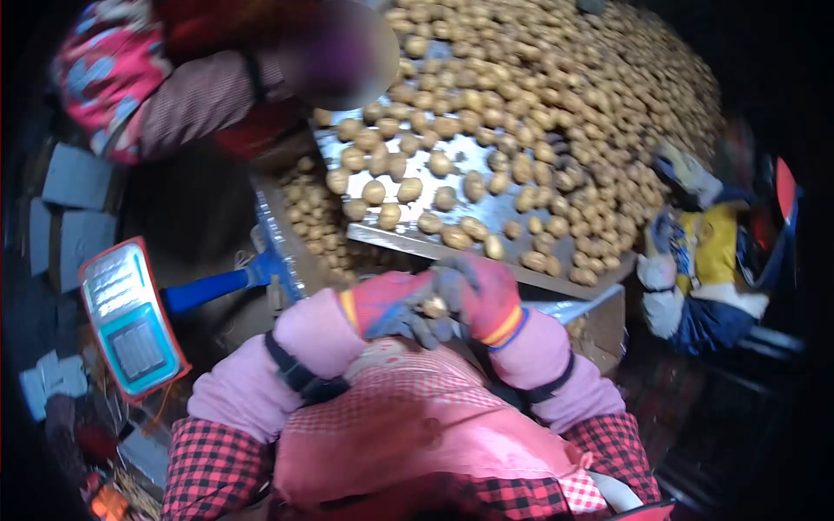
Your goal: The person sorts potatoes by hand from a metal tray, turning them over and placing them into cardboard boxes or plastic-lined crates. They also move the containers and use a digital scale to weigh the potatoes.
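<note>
My two hands meet in front of my body, at the near edge of a metal-topped table [360, 233]. Both wear pink-red gloves with grey fingers and yellow-orange cuffs. My left hand [391, 306] is curled, and a small tan oval that looks like a potato [433, 306] shows between its fingers and my right hand. My right hand [479, 295] bends over the same piece from the other side, its fingers closed. The fingers hide most of the piece. Many similar tan potatoes [408, 190] lie loose on the tabletop just beyond my hands.
A large heap of potatoes [599, 95] covers the far side. More fill a box [317, 217] below the table's left edge. A digital scale [135, 321] stands at left near a blue bar [208, 289]. One co-worker's sleeve [204, 97] reaches in upper left; another person's glove [691, 178] is at right.
</note>
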The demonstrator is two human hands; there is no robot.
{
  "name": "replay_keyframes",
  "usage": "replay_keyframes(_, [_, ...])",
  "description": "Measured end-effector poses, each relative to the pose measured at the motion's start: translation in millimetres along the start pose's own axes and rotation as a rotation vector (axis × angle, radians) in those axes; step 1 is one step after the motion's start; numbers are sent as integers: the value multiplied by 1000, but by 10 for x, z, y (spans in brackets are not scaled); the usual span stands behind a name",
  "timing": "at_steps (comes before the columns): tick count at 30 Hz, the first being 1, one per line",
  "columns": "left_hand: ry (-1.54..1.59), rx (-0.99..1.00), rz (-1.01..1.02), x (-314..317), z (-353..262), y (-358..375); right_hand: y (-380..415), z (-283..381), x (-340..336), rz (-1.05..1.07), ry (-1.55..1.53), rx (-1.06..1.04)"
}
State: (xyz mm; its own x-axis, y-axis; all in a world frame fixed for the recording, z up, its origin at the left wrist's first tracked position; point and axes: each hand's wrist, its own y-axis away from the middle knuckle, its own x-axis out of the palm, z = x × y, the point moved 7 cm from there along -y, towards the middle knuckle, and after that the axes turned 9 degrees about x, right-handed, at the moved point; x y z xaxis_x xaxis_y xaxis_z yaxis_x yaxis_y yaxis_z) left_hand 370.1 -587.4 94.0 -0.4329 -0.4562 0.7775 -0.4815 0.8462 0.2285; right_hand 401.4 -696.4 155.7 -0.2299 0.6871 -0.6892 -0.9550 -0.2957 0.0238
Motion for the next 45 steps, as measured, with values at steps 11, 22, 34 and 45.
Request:
replay_keyframes(11, [-37, 117, -79, -300, 312, 216, 666, -1101, 296, 536, 734, 452])
replay_keyframes(22, [-1328, 590, -531, -313, -373, 612, 14, -98, 444, 422, -354, 225])
replay_keyframes(34, [-513, -99, -241, -492, 213, -47, 299, -384, 450, 523, 460, 306])
replay_keyframes(45, [-778, -41, -254, -399, 49, -1141, 585, -1207, -130, 162, 478, 603])
